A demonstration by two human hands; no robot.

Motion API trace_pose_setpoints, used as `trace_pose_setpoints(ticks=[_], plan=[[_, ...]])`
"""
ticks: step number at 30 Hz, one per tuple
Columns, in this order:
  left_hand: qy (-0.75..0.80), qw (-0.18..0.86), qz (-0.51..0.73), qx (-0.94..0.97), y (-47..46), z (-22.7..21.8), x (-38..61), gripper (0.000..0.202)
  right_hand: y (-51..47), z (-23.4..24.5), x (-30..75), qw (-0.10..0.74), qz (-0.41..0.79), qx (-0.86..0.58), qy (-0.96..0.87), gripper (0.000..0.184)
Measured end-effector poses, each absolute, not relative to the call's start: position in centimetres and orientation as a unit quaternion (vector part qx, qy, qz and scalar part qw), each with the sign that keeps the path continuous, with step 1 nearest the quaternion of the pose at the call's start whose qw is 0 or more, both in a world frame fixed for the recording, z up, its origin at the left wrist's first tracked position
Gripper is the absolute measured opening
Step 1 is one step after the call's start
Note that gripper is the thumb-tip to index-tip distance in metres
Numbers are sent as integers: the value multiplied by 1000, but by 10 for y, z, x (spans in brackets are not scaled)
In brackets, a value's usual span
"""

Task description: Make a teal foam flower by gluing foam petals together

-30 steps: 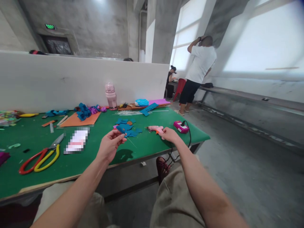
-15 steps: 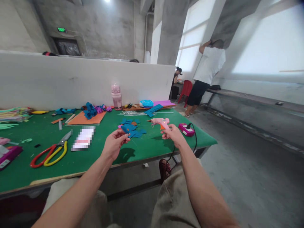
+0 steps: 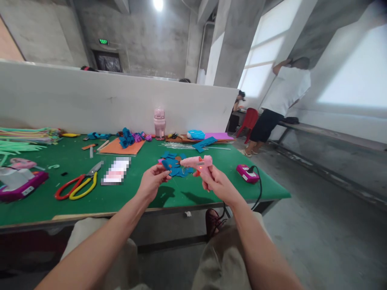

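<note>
My left hand (image 3: 152, 183) pinches a small blue felt piece (image 3: 166, 165) on a thin wire, held above the near edge of the green table (image 3: 127, 193). My right hand (image 3: 218, 184) is closed around the grip of a pink glue gun (image 3: 197, 162), raised off the table with its nozzle pointing left toward the felt piece. More blue felt cutouts (image 3: 178, 171) lie on the table just behind both hands.
Red and yellow scissors (image 3: 77, 186) lie at the left, near a pink box (image 3: 21, 187). A pink power adapter (image 3: 247, 173) with a black cord sits at the right edge. A pink bottle (image 3: 159, 122), orange sheet (image 3: 122, 147) and white partition (image 3: 90, 100) stand behind. A person (image 3: 279, 102) stands far right.
My right hand took hold of the glue gun, lifted it off the table and brought it left toward the felt piece in my left hand. The view shifted right.
</note>
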State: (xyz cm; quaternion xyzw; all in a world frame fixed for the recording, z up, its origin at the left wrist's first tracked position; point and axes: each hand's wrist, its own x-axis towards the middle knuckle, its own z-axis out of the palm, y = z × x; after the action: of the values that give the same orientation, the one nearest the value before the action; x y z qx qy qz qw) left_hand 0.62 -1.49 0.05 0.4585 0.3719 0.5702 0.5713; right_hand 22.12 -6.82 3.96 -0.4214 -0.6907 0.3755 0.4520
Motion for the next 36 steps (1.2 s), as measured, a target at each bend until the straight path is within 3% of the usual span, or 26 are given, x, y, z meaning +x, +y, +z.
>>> trace_pose_setpoints(ticks=[9,36], plan=[[375,559,574,465,-17,1,6,29,-74,38,212,395,233,-440,-772,41],[377,569,568,459,-18,0,10,28,-70,32,207,378,192,-449,-787,45]])
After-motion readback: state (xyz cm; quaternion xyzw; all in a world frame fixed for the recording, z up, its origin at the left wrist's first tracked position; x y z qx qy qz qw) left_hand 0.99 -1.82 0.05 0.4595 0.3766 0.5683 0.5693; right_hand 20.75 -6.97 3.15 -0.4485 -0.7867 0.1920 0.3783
